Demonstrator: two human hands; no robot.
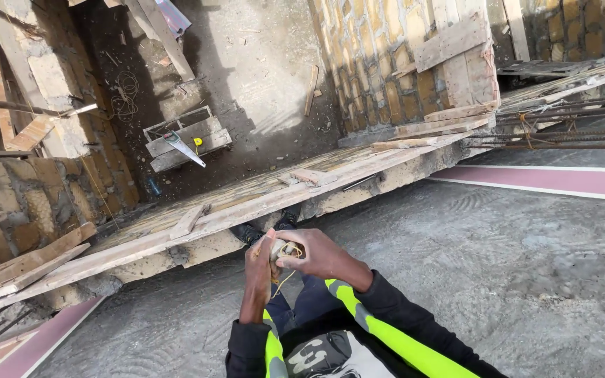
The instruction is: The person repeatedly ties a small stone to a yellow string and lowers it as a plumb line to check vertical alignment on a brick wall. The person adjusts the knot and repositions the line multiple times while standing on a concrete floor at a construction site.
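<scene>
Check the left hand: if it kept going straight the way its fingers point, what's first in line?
The left hand points up-frame, away from the body, gripping a small spool of yellow string with the right hand. Next in line is probably the dark shoe, then the wooden edge board; depth is unclear.

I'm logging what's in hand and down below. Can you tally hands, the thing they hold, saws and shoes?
Hands: 2, left hand and right hand
Small string-wound bobbin held between them: 1
Handsaw on the floor below: 1
Black shoes at the slab edge: 2
Total: 6
</scene>
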